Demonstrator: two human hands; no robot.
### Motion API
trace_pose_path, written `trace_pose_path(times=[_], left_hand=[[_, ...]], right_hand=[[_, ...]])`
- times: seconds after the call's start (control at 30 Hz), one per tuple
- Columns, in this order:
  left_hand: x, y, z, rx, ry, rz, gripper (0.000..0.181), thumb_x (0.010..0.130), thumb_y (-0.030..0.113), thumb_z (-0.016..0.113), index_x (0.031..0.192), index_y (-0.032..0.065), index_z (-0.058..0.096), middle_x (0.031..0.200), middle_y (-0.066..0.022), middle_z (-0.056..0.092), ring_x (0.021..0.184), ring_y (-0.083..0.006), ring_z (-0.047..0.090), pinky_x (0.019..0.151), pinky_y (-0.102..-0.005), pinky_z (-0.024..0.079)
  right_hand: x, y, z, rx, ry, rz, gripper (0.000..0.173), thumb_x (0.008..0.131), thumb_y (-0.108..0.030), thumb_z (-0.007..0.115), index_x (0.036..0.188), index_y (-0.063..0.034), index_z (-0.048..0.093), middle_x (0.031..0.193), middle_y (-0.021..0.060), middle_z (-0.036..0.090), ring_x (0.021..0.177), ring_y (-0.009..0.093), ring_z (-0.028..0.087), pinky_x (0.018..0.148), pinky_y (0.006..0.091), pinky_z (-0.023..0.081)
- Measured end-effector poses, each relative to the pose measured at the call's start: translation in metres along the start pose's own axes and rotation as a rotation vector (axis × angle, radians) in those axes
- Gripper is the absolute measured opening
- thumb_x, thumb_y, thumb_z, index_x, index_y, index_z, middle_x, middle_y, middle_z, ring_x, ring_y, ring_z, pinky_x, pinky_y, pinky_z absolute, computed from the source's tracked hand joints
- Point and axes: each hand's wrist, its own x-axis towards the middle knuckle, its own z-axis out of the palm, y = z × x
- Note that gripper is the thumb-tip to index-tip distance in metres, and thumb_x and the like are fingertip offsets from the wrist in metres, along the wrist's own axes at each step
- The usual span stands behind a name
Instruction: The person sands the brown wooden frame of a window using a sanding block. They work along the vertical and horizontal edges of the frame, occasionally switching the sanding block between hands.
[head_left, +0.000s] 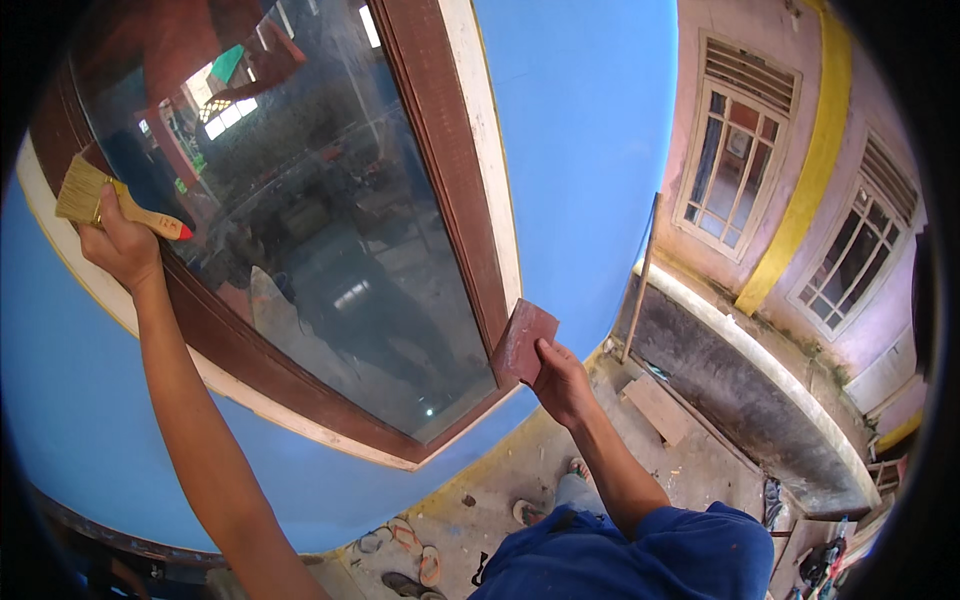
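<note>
My left hand (124, 244) grips a wide flat paintbrush (154, 217) with pale bristles and a red-tipped wooden handle, against the left side of a brown window frame (300, 397). In my right hand (562, 379) is a folded reddish-brown sheet of sandpaper (527, 339), near the frame's lower right corner. The frame surrounds a dark, reflecting glass pane (337, 247). An off-white border (487, 150) runs around the brown wood. Whether the sandpaper touches the frame I cannot tell.
A blue wall (585, 150) surrounds the window. Several sandals (405, 536) lie on the concrete floor (480, 517) below. To the right are a leaning wooden pole (641, 285), a small wooden board (656, 409) and a low grey wall (742, 382), with a pink building behind.
</note>
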Motion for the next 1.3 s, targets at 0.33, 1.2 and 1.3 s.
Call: trace_pose_path(times=[0.33, 1.2, 1.3], left_hand=[[0.001, -0.005, 0.000, 0.011, -0.015, -0.003, 0.028, 0.099, 0.016, 0.057, 0.108, -0.0095, 0.064, 0.098, -0.0155, 0.071, 0.087, -0.0233, 0.069, 0.077, -0.0326, 0.054], [-0.006, 0.003, -0.004, -0.072, -0.004, -0.051, 0.024, 0.098, 0.010, 0.053, 0.104, -0.0105, 0.063, 0.092, -0.0147, 0.069, 0.080, -0.0223, 0.066, 0.073, -0.0326, 0.052], [-0.007, 0.001, -0.007, -0.106, 0.008, -0.062, 0.025, 0.098, 0.011, 0.052, 0.103, -0.0106, 0.063, 0.089, -0.0147, 0.068, 0.077, -0.0218, 0.066, 0.070, -0.0322, 0.051]], right_hand=[[-0.016, -0.011, 0.010, 0.177, 0.002, 0.108, 0.043, 0.100, -0.039, 0.059, 0.132, -0.0090, 0.057, 0.122, 0.0043, 0.066, 0.109, 0.019, 0.063, 0.092, 0.0335, 0.047], [0.068, -0.057, 0.063, -0.354, -0.065, -0.291, 0.030, 0.093, -0.012, 0.072, 0.119, 0.0000, 0.062, 0.107, 0.0052, 0.069, 0.095, 0.014, 0.066, 0.085, 0.0337, 0.054], [0.089, -0.084, 0.073, -0.535, -0.064, -0.392, 0.025, 0.094, -0.013, 0.072, 0.112, 0.0023, 0.066, 0.099, 0.0044, 0.070, 0.088, 0.011, 0.065, 0.080, 0.0307, 0.053]])
